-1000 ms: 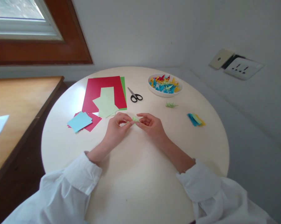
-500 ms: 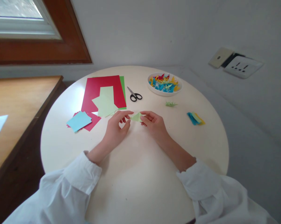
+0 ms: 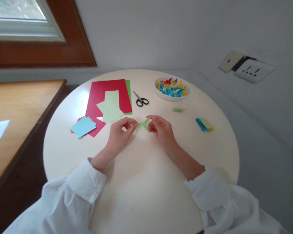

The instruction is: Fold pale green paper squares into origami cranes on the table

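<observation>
Between my two hands is a small folded piece of light green paper [image 3: 143, 124], spread into several pointed flaps. My left hand [image 3: 122, 131] pinches its left side between thumb and fingers. On the other side, my right hand [image 3: 161, 127] grips an upper right flap, its fingers curled. Both hands are just above the white round table [image 3: 146, 182]. Pale green paper sheets [image 3: 111, 105] lie beyond my left hand, on a red sheet [image 3: 97, 91]. Right of my right hand lies a little heap of green folded paper [image 3: 178, 109].
Black-handled scissors [image 3: 141, 100] lie at the back middle. A white dish [image 3: 172, 97] of colourful folded paper pieces stands back right. Blue and yellow folded papers [image 3: 204, 124] lie at the right, light blue paper squares [image 3: 83, 126] at the left. Walls border the table behind and right.
The green paper has gone from a compact flat triangle to a spread shape with flaps pulled apart. My left fingers have closed on its left side; my right hand has shifted its grip.
</observation>
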Action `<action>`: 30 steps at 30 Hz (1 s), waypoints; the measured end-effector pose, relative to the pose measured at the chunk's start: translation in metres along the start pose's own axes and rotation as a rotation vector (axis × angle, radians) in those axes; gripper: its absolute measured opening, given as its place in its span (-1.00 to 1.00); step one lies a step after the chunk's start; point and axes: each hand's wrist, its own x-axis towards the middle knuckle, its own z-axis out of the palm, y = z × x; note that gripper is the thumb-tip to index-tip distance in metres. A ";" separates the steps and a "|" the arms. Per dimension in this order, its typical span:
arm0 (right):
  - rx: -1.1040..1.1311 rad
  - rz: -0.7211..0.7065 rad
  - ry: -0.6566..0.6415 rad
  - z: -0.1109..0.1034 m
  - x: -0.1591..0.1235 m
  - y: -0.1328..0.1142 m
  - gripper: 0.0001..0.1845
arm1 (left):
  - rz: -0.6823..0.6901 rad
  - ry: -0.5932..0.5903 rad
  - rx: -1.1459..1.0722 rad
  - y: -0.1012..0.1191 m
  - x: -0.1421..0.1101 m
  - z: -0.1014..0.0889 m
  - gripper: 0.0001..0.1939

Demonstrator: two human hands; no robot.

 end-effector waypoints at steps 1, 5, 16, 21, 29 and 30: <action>-0.023 -0.021 0.019 0.000 0.000 0.000 -0.59 | -0.022 0.001 -0.019 0.001 0.000 0.000 -0.89; -0.138 -0.091 0.088 -0.001 -0.001 -0.002 -0.67 | -0.101 0.018 -0.067 0.003 0.001 0.000 -0.88; -0.152 -0.133 0.050 0.000 -0.003 0.004 -0.82 | -0.216 0.031 -0.247 0.002 0.003 0.001 -0.86; -0.156 -0.131 0.095 -0.002 -0.002 0.004 -0.86 | -0.227 0.045 -0.285 0.001 0.004 0.002 -0.85; -0.224 -0.121 0.134 -0.002 -0.001 0.003 -0.85 | -0.241 0.066 -0.296 -0.001 0.004 0.001 -0.83; -0.223 -0.125 0.150 -0.002 -0.001 0.003 -0.83 | -0.229 0.062 -0.296 -0.002 0.004 0.001 -0.84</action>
